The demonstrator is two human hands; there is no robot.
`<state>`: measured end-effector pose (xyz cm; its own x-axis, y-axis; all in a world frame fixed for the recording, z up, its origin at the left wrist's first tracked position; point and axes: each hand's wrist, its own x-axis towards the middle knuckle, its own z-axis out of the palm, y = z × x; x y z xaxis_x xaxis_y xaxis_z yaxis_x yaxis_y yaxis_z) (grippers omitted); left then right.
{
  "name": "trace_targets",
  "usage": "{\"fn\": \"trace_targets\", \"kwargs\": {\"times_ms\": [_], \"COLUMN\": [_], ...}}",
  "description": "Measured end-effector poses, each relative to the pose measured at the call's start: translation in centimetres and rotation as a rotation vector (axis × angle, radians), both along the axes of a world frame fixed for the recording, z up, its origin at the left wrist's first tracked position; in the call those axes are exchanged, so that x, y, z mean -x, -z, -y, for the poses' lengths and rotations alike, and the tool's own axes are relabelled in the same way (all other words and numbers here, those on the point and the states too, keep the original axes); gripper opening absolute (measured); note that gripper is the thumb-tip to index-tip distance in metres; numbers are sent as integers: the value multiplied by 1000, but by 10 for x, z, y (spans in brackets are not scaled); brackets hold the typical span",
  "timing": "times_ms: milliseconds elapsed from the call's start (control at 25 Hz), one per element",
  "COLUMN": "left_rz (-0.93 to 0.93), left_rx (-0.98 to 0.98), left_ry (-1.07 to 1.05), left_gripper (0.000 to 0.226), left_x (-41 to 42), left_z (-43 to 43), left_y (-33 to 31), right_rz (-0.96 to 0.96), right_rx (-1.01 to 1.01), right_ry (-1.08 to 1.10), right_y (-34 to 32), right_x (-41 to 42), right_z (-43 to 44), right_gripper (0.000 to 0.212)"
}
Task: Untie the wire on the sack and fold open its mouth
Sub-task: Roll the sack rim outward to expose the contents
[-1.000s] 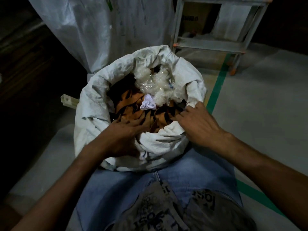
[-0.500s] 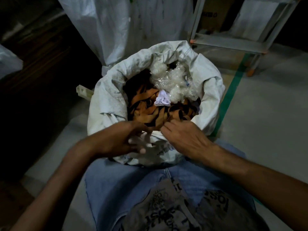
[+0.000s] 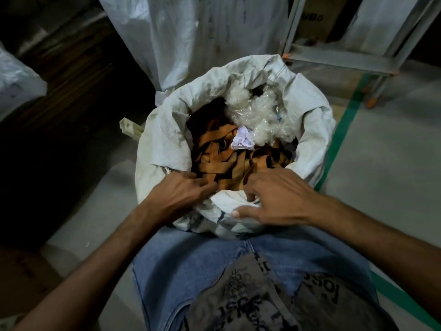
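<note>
On the grey floor (image 3: 393,163), left hand (image 3: 181,194) and right hand (image 3: 274,197) grip the sack (image 3: 157,149) by its near rim; tugging hard could tip it.

The right grip (image 3: 281,199) slid from 4 o'clock to 6 o'clock on the sack (image 3: 162,139) rim, beside the left grip (image 3: 181,194)

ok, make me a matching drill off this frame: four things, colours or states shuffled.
Things:
1 strips
2 plastic wad
3 floor tape
4 sack

Colour or state:
a green
b near rim gripped by left hand and right hand
c orange-brown
d clear-whitish

Pairs: 1-c, 2-d, 3-a, 4-b
</note>
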<state>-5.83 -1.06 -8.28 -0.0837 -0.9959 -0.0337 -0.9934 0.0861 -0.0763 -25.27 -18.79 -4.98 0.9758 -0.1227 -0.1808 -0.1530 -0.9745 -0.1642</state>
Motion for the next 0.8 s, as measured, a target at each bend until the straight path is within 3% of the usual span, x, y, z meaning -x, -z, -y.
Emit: {"fn": "trace_targets", "kwargs": {"times_ms": [80, 160, 200, 280, 360, 440, 560, 640, 720, 800], "left_rz": [3, 14, -20, -227, -515, -521, -669, -674, -641, -828], "left_rx": [102, 156, 156, 114, 227, 452, 240, 232, 370, 511], "left_ry": [9, -26, -77, -239, -515, -879, -1276, -1316, -1316, -1336], "left_gripper": [33, 34, 35, 35, 37, 52, 97, 86, 64, 54], "left_x": [5, 11, 12, 11, 9, -3, -14, -7, -11, -25], "left_z": [-10, -19, -22, -23, -19, -9, 19, 31, 34, 28], "left_y": [11, 15, 12, -7, -33, -40, -19, -2, 5, 12], "right_rz": [-9, -143, -161, -11, 119, 205, 270, 251, 213, 123], "right_rx": [-123, -255, -226, 21, 224, 322, 379, 393, 355, 181], "right_ry": [46, 41, 13, -52, -84, -103, -170, -157, -105, -95], "right_y": [3, 8, 11, 23, 38, 59, 77, 75, 61, 36], "right_x": [-23, -44, -51, -55, -50, -39, -29, -23, -22, -30], "right_z": [3, 1, -3, -19, -39, -53, -57, -63, -70, -68], "right_gripper": [54, 65, 63, 43, 38, 29, 28, 25, 32, 47]}}
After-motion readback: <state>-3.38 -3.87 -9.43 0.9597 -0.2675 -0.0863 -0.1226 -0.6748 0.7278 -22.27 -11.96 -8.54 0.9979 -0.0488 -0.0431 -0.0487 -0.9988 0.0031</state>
